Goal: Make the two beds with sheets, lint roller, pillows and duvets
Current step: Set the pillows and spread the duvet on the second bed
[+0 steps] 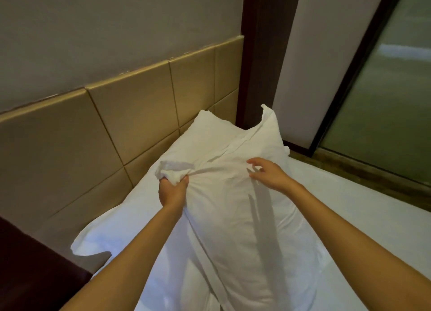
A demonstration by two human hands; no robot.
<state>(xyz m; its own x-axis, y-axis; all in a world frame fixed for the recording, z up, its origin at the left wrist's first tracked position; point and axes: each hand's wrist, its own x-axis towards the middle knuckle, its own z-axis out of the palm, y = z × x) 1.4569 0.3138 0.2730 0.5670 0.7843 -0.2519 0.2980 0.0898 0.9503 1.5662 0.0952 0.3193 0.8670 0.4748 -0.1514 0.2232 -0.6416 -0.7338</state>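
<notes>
I'm on the pillow step at the bed's head end. My left hand (173, 191) grips a bunch of pillowcase (172, 170) just below the headboard (93, 133). The pillow (233, 212) stands on the sheet (349, 194), leaning toward the headboard. My right hand (268, 175) is by it, fingers spread, holding nothing. Next I should tug the case smooth and lay the pillow against the headboard. I count one pillow held, perhaps a second behind it.

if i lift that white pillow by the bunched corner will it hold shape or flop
Probably flops: the pillow bunches into soft folds where the left hand grips it. It looks plump, so it is likely light for its size. It seems unlikely to roll, being long and slumped rather than round.
</notes>
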